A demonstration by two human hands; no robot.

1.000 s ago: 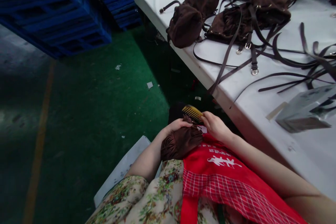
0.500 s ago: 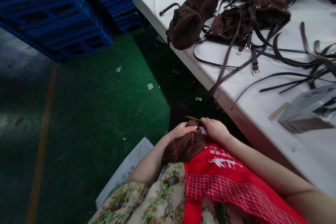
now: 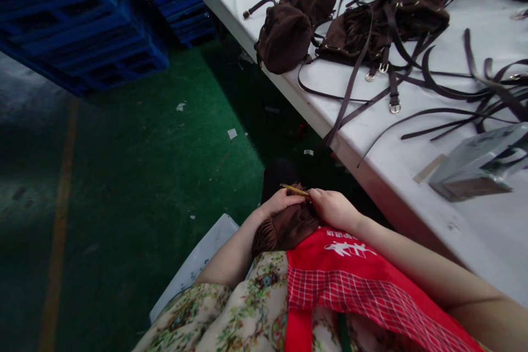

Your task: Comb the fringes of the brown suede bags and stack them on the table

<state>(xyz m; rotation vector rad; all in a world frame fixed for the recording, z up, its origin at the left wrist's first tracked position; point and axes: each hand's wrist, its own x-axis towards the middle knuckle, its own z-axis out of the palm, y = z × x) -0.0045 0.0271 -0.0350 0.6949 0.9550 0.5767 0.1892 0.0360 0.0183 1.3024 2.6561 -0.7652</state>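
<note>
A brown fringed bag (image 3: 289, 224) lies gathered on my lap against the red apron. My left hand (image 3: 280, 201) is closed on its upper edge, fingers laid across the bunched material. My right hand (image 3: 333, 208) pinches a thin yellowish tool (image 3: 295, 190), whose shape suggests tweezers, though I cannot make out its exact kind. The tool's far end points left above my left fingers. Where it meets the bag is partly hidden by my hands.
A white table (image 3: 412, 170) stands to the right, holding brown bags (image 3: 284, 41), dark straps (image 3: 433, 113) with buckles, and a clear plastic box (image 3: 474, 170). Blue pallets (image 3: 82, 27) are stacked at far left. Paper scraps (image 3: 232, 133) lie on the green floor (image 3: 165, 159).
The yellowish tool has shifted left and slightly down, now over my left fingers. My right hand has tilted and dropped a little beside the bag. The whole view has moved slightly.
</note>
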